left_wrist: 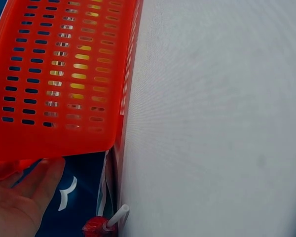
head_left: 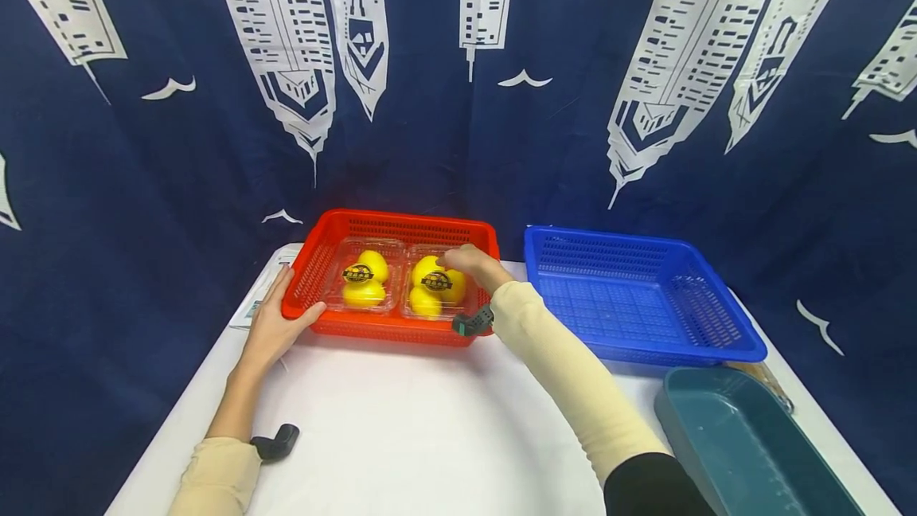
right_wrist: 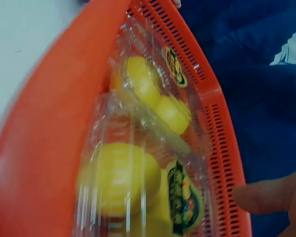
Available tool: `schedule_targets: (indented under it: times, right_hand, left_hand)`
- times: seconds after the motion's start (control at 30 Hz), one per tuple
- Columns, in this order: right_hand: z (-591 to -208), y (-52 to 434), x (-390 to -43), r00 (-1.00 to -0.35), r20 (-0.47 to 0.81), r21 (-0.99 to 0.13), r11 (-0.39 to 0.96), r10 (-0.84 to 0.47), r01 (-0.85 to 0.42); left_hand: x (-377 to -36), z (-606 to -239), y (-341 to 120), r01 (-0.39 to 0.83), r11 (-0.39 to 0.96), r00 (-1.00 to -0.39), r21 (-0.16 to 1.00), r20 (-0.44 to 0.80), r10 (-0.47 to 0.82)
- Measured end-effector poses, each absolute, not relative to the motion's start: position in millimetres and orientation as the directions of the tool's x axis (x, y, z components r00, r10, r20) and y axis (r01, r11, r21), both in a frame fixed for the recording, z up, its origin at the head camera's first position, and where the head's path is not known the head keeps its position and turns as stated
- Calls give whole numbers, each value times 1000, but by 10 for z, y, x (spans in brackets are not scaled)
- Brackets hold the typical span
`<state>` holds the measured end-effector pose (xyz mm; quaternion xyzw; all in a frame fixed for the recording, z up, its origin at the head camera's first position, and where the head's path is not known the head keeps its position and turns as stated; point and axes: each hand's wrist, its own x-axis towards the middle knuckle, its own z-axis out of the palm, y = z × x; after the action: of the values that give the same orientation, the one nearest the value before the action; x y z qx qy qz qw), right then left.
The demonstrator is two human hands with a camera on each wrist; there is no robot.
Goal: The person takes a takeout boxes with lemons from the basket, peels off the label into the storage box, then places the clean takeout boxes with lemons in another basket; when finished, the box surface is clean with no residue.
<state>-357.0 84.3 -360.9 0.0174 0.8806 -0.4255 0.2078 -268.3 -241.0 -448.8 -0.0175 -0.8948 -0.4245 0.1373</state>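
Note:
A red plastic basket (head_left: 401, 330) stands at the back of the table, its front wall filling the upper left of the left wrist view. Inside lie two clear boxes of yellow fruit side by side, the left box (head_left: 364, 281) and the right box (head_left: 430, 293), both with dark labels. My left hand (head_left: 275, 326) grips the basket's front left corner, thumb along the front and fingers on the left side. Above the right box reaches my right hand (head_left: 476, 265), one finger extended; in the right wrist view that finger (right_wrist: 261, 196) overlaps the basket's rim.
Right of the red basket stands a blue basket (head_left: 602, 293). A dark teal tray (head_left: 752, 436) sits at the front right, a small brown item (head_left: 762, 377) behind it. Printed papers (head_left: 258, 293) lie at the left edge. A red-wrapped item with a white stick (left_wrist: 96, 227) shows low in the left wrist view.

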Motion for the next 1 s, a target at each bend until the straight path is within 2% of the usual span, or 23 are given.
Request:
schedule_targets:
  times: [0.13,0.43,1.0]
  right_hand:
    - [-3612,864,-3552,-899,-422,-743,612,-113,272]
    - [-3642,843,-3509,-877,-450,-720,649,-169,245]
    - [-3776,826,-3566,-864,-486,-702,648,-133,295]
  left_hand:
    - [-2700,-4491,-2408,152,639,-961,754,265,-85]
    - [-2698,-4478,-2433,145,645,-964,751,253,-78]
    - [-2702,-4494,-2425,152,651,-962,744,262,-74]
